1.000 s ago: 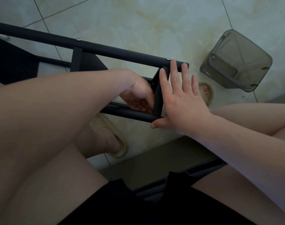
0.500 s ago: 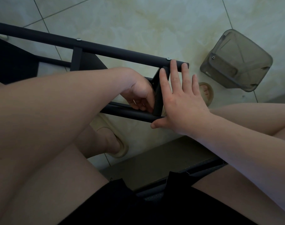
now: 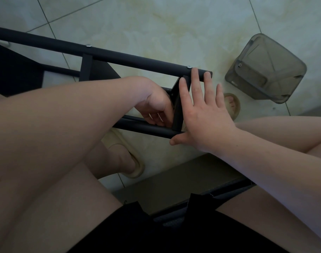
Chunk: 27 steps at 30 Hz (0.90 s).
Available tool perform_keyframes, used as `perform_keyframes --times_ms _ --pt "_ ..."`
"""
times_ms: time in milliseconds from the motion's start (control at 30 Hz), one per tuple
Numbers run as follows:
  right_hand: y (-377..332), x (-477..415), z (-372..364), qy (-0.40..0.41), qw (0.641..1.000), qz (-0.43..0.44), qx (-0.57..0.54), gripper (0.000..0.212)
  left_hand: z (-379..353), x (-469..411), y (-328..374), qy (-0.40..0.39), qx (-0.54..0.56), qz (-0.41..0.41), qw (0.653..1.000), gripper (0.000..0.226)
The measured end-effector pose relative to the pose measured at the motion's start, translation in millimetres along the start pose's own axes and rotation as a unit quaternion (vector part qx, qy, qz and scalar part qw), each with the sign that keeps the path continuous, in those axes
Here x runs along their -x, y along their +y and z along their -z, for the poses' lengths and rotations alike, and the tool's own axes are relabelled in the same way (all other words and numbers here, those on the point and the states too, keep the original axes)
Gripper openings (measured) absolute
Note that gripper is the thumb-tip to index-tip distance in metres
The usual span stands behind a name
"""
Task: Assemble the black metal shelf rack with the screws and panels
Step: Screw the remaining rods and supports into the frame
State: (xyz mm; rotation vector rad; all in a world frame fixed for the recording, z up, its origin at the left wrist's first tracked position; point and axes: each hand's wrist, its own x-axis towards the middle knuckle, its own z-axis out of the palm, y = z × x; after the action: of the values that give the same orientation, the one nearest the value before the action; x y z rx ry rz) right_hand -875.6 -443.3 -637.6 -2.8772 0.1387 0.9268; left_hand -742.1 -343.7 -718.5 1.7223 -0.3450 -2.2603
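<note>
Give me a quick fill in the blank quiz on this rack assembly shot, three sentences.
1. The hand laid flat against the rack's end crossbar is the person's ____ one.
2. The upper tube shows ____ silver screw heads.
3. The grey see-through container lies on the tiled ____.
Missing words: right; two; floor.
</note>
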Motion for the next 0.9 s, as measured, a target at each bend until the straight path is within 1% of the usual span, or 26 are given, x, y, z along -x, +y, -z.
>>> perform_keyframes --times_ms 100,233,467,600,667,833,900 --pt "0.3 -0.1 -0.7 0.002 1.0 -0.001 0.001 0.148 1.7 1.7 0.7 -0.011 0.002 0.006 1.0 0.012" --pt "0.2 0.0 -1.7 0.0 1.0 -0.002 0.003 0.148 -1.0 1.6 1.2 -0.021 0.031 -0.01 0.999 0.015" --pt "1.2 0.3 -2.7 -0.001 1.0 -0.003 -0.006 0.148 -3.1 0.8 2.9 -0.012 0.013 0.004 1.0 0.014" --pt "0.8 -0.2 -3.1 0.0 1.0 -0.003 -0.009 0.149 0.5 1.1 4.2 -0.024 0.022 -0.002 0.999 0.027" --pt "0.5 -0.2 -2.9 0.001 1.0 -0.004 -0.01 0.149 1.4 2.1 3.8 -0.033 0.033 -0.003 0.999 0.028" --pt "-0.5 -0.6 -3.0 -0.002 1.0 -0.004 -0.005 0.149 0.7 -0.2 0.8 0.002 -0.006 0.019 1.0 0.029" --pt "-0.3 -0.7 -2.9 -0.003 1.0 -0.004 -0.004 0.149 2.5 -0.2 0.7 0.005 -0.02 0.027 0.999 0.022"
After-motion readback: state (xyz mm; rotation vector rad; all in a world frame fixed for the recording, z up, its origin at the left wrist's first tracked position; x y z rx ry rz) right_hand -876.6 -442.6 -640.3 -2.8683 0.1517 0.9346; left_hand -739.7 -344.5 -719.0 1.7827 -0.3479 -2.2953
